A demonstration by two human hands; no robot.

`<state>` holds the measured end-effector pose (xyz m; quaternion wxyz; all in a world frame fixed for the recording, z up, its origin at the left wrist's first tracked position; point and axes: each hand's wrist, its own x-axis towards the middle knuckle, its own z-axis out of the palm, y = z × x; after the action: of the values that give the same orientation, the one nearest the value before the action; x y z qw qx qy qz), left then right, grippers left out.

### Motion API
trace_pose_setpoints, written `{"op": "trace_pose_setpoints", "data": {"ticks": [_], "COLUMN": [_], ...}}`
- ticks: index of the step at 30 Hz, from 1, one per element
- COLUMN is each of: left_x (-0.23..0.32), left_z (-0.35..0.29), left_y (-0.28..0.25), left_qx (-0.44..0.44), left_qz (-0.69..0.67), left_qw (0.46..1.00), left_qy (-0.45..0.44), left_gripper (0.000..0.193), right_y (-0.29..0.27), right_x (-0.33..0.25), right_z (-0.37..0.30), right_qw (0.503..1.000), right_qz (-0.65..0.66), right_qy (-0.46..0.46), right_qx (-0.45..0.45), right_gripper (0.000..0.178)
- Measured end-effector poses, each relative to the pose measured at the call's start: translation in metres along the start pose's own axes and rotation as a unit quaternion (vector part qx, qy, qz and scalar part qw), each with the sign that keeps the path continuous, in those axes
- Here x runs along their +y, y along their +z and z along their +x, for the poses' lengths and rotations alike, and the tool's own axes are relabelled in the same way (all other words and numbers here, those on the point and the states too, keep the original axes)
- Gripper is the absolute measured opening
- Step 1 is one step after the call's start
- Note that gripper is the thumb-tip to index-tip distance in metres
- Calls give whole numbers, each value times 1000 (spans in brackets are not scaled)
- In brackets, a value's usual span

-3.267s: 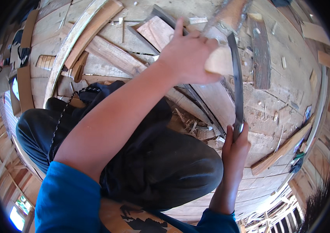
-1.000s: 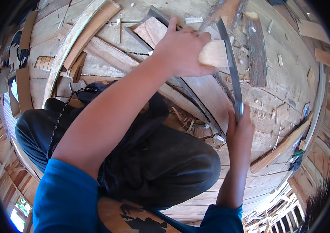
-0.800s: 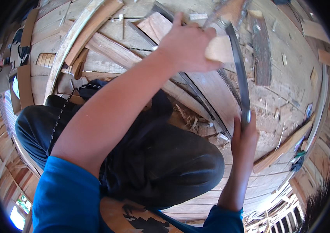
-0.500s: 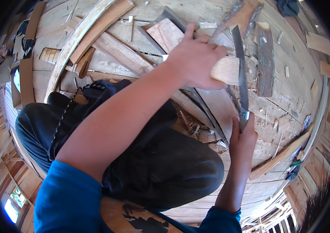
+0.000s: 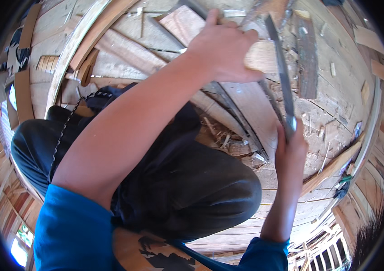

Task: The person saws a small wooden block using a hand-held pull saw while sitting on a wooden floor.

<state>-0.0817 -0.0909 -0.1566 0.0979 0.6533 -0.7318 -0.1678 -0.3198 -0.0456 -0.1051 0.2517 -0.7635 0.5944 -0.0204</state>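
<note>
The pale wood block, over a long board (image 5: 248, 106), has the left hand (image 5: 228, 52) clamped around it, seemingly to steady it against the saw (image 5: 283, 74) just beside its right end. The block (image 5: 261, 56) looks light, flat-ended and finely lined. Nearer the person than the block, the right hand (image 5: 292, 144) is wrapped round the saw, probably for control.
</note>
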Motion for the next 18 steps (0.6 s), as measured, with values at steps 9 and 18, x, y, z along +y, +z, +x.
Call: {"op": "trace_pose_setpoints", "data": {"ticks": [9,18], "left_x": [-5,-3], "left_z": [2,4], "left_y": [-3,-2], "left_qx": [7,12], "left_qz": [23,7], "left_qw": [1000,1000], "left_qy": [-20,-24], "left_gripper": [75,75], "right_y": [-6,-9], "right_x": [17,9], "right_z": [-24,-18], "right_qw": [1000,1000], "right_qz": [20,9], "right_qy": [7,24], "right_qx": [-9,-8], "right_gripper": [20,18]}}
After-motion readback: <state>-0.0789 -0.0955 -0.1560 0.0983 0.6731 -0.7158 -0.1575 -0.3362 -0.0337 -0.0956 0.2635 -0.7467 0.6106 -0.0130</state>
